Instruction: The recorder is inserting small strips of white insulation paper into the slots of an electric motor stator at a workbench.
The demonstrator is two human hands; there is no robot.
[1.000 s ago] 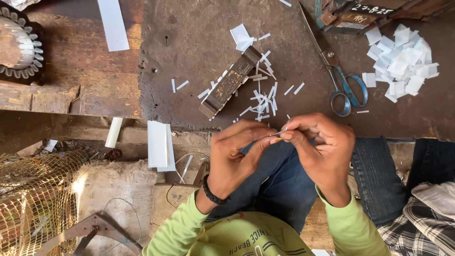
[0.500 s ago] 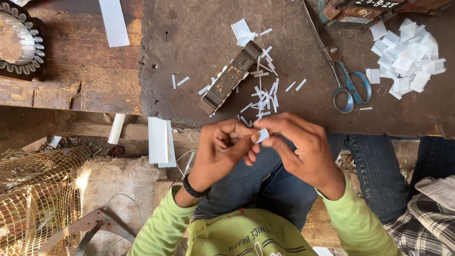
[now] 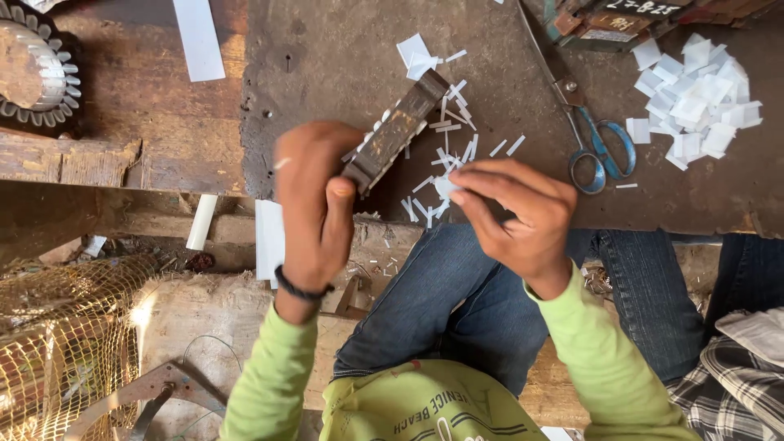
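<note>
My left hand (image 3: 314, 200) grips the near end of a long rusty slotted metal block (image 3: 396, 131) that lies slanted on the dark metal plate (image 3: 343, 57). My right hand (image 3: 514, 212) pinches a small white paper piece (image 3: 445, 187) just right of the block. Several thin white paper strips (image 3: 453, 143) lie scattered around the block.
Blue-handled scissors (image 3: 592, 135) lie right of the strips. A heap of white paper squares (image 3: 694, 102) sits at the far right. A toothed metal ring (image 3: 33, 69) is at the top left, wire mesh (image 3: 65, 343) at the lower left. White paper strips (image 3: 198, 37) rest on the wooden bench.
My hands have come apart. The left hand reached forward and took hold of the metal block; the right hand moved up towards it with the paper piece.
</note>
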